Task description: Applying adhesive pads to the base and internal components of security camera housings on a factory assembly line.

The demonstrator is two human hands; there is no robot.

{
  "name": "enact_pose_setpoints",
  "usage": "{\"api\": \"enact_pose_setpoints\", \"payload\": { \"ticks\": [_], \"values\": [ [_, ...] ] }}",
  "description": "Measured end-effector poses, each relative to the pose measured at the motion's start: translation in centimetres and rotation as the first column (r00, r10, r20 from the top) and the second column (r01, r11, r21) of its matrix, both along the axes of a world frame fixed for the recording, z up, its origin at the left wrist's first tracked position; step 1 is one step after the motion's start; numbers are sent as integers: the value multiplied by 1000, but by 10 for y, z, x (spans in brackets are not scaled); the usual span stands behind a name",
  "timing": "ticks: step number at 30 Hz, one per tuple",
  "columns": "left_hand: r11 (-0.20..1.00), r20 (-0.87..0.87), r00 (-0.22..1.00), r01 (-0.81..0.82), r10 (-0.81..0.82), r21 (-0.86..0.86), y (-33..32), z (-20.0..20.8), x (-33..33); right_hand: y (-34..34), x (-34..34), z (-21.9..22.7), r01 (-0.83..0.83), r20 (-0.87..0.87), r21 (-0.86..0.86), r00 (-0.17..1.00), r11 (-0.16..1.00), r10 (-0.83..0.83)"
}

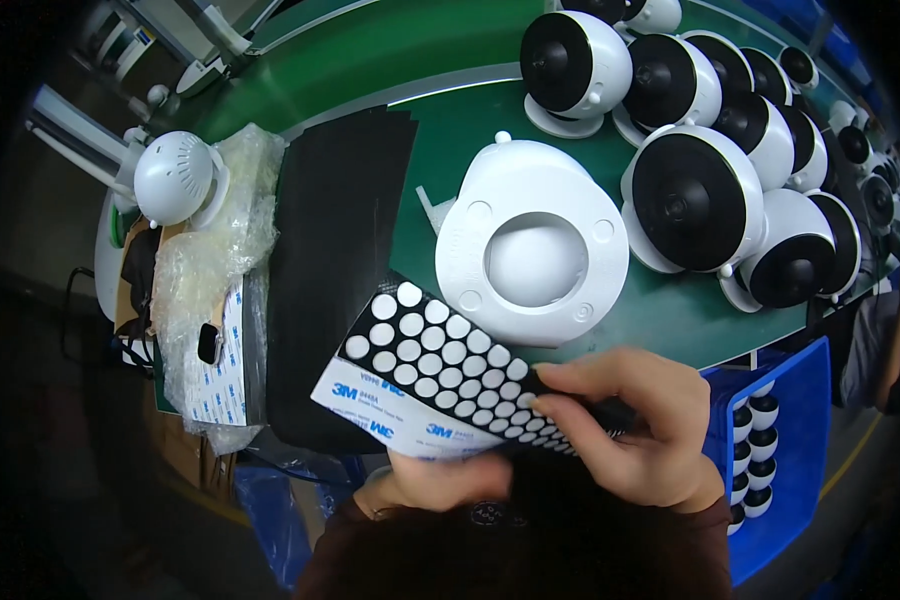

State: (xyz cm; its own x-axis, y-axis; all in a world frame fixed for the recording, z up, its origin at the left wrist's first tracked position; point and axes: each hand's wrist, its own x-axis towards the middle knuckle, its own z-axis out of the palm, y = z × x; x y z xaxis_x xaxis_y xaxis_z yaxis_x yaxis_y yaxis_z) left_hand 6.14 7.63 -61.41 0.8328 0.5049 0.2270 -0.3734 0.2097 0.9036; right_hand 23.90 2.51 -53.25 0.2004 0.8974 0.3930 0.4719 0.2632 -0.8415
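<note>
A sheet of round white adhesive pads (432, 365) on black, with printed white backing paper along its near edge, is tilted in front of me. My right hand (650, 420) pinches its right end between thumb and forefinger. Closed on the near edge is my left hand (445, 482), its thumb smeared by motion and its other fingers hidden under the sheet. Just beyond the sheet, a white camera-like device (540, 170) lies with its base up. That base shows a round opening and small circular recesses in its rim.
Several white devices with black round fronts (695, 200) crowd the right side. A blue bin (800, 450) at lower right holds black-and-white balls. Black sheets (330, 220), bubble wrap (235, 210) and another white device (175, 180) lie left. A green conveyor belt (370, 60) runs behind.
</note>
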Motion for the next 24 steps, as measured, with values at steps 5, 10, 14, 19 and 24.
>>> {"api": "enact_pose_setpoints", "payload": {
  "ticks": [5, 10, 14, 19, 24],
  "values": [
    [744, -103, 737, -666, 668, 61, -16, 36, 27, 3, -4, -4, 20, 137, 143, 990, 989, -40],
    [838, -438, 763, -544, 475, -39, -14, 32, 14, 2, -20, -15, 159, 212, 303, 950, 940, -229],
    [762, -114, 754, -636, 647, 121, -17, 46, 25, 1, -12, -4, 105, 87, 116, 990, 988, -115],
    [711, -98, 709, -673, 698, 203, -17, 45, 26, 2, -7, -1, 16, 18, 9, 1000, 1000, -16],
    [666, -87, 670, -699, 737, 260, -17, 45, 28, 5, -18, -8, 141, 246, 179, 952, 974, -183]
  ]
}}
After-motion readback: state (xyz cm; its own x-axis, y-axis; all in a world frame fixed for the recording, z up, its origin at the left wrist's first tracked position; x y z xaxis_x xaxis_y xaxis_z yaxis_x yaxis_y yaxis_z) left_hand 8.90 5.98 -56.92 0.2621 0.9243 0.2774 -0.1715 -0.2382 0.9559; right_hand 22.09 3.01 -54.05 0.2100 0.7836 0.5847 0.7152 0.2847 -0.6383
